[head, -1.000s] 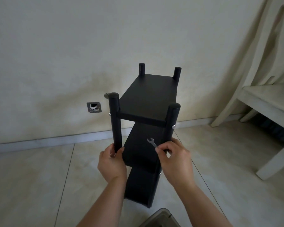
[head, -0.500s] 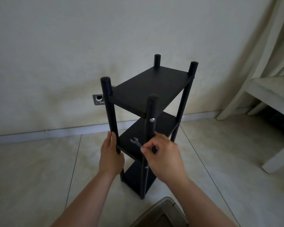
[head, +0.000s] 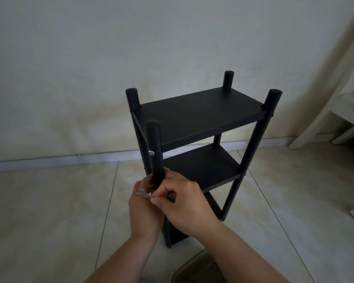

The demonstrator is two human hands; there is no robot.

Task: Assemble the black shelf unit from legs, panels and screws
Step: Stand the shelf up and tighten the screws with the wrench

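A black shelf unit (head: pixel 194 117) stands upright on the tiled floor, with stacked panels between round legs. A silver screw head (head: pixel 151 153) shows on the nearest leg (head: pixel 155 152) under the top panel. My left hand (head: pixel 144 209) is wrapped round that leg at the height of the middle panel. My right hand (head: pixel 184 203) sits just right of it and pinches a small silver wrench (head: pixel 143 194), whose blurred end lies across my left hand's fingers.
A white chair (head: pixel 347 103) stands at the right against the pale wall. The rim of a clear container (head: pixel 194 268) shows at the bottom edge, just in front of the shelf. A white skirting board (head: pixel 49 160) runs along the floor.
The shelf has turned clockwise, so its long side now faces me. My left hand moved from the left leg to the nearest leg. The wrench dropped lower, next to my left fingers.
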